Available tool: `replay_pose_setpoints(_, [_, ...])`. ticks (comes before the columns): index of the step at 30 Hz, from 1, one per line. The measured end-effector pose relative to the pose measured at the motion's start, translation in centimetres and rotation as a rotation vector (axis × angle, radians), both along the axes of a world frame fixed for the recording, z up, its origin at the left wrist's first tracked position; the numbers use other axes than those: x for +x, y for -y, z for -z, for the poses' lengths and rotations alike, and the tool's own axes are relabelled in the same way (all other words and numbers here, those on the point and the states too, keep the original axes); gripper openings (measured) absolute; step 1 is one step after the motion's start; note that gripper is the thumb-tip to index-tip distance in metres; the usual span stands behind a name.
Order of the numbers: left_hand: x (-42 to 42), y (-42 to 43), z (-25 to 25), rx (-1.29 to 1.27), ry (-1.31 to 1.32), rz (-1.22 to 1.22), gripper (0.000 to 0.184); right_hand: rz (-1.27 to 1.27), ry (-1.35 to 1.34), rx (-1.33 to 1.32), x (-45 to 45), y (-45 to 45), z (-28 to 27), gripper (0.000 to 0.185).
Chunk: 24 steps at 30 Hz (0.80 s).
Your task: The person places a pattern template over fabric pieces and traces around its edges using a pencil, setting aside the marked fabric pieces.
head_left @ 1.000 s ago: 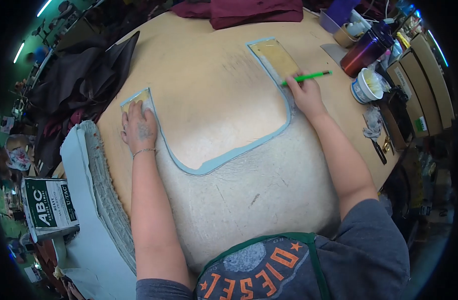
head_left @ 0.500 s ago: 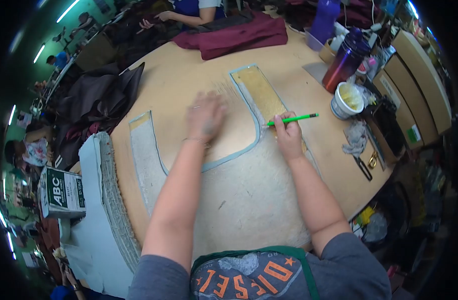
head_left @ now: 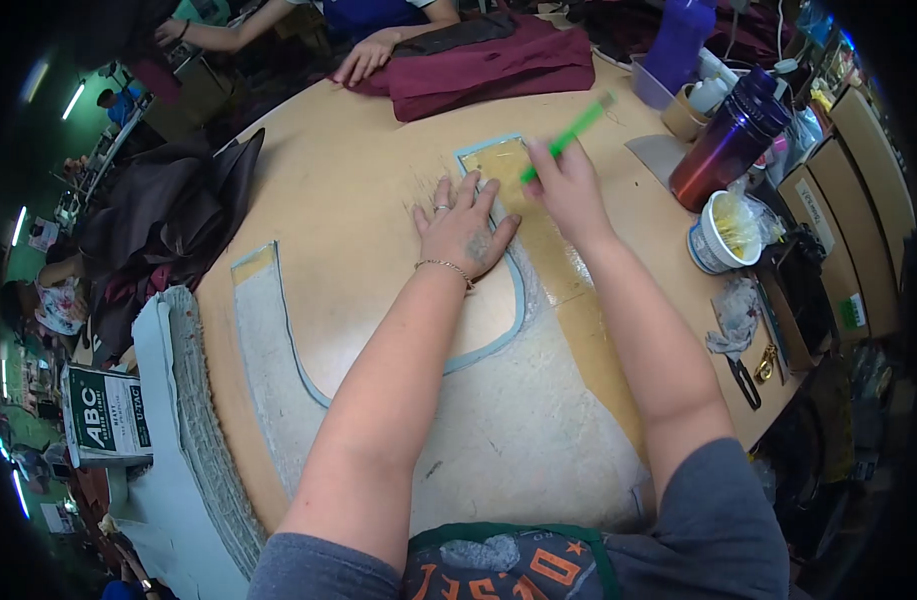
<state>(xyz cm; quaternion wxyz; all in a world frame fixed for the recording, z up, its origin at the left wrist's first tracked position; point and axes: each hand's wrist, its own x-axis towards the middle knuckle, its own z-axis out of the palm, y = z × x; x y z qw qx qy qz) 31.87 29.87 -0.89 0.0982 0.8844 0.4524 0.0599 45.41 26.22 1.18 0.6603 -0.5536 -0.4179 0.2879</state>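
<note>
The round wooden tabletop [head_left: 329, 170] fills most of my view, its curved rim running from the far left around to the right. Nearest me, the wearer's shirt and green-edged apron overlap the near end of the large grey U-shaped sheet [head_left: 489, 430]. The sheet lies flat across the tabletop, with blue edging around its inner cutout and a gold strip on its right side. To its left, the stacked grey material [head_left: 194, 380] leaves a narrow band of wood beside the sheet; the ABC box [head_left: 107, 415] is beyond that stack.

I see the left hand [head_left: 469, 225] spread wide and palm down, across the blue edge of the sheet's right arm. The right hand [head_left: 567, 190] has its grip pinched on a green pencil [head_left: 569, 137], over the gold strip near its far end. Right of that arm, a stretch of wood leads to the crumpled rag [head_left: 736, 310], the black-handled tool [head_left: 744, 385], the white tub [head_left: 724, 235] and the red-purple bottle [head_left: 729, 140]. Pale wood also shows inside the U, toward the dark cloth [head_left: 194, 190]. At the far rim, a co-worker's hand [head_left: 369, 55] rests by the maroon cloth [head_left: 489, 70].

The left forearm hides part of the cutout's curve, and the right forearm covers some of the gold strip. The pencil's upper end is blurred, so I can't make out whether its lower tip touches the sheet. The co-worker is cut off at the top.
</note>
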Motion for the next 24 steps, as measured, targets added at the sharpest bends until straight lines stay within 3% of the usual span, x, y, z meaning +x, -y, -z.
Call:
replay_pose_setpoints(3, [-0.1, -0.6, -0.4, 0.008, -0.055, 0.060, 0.059, 0.016, 0.047, 0.056, 0.6, -8.8, 1.6, 0.024])
replay_pose_setpoints(7, [-0.1, -2.6, 0.3, 0.106, -0.028, 0.203, 0.062, 0.097, 0.275, 0.010, 0.6, -13.2, 5.5, 0.028])
replay_pose_setpoints(11, [-0.3, -2.9, 0.2, 0.039, -0.033, 0.257, 0.068, 0.008, 0.254, -0.066, 0.7, -12.3, 5.2, 0.029])
replay_pose_setpoints(17, [-0.2, -2.9, 0.6, 0.056, 0.013, 0.225, 0.068, 0.040, 0.515, -0.115, 0.7, -12.3, 5.1, 0.030])
replay_pose_setpoints(24, [-0.1, -3.1, 0.8, 0.073, -0.004, 0.201, 0.068, 0.249, 0.596, -0.167, 3.5, -11.0, 4.3, 0.027])
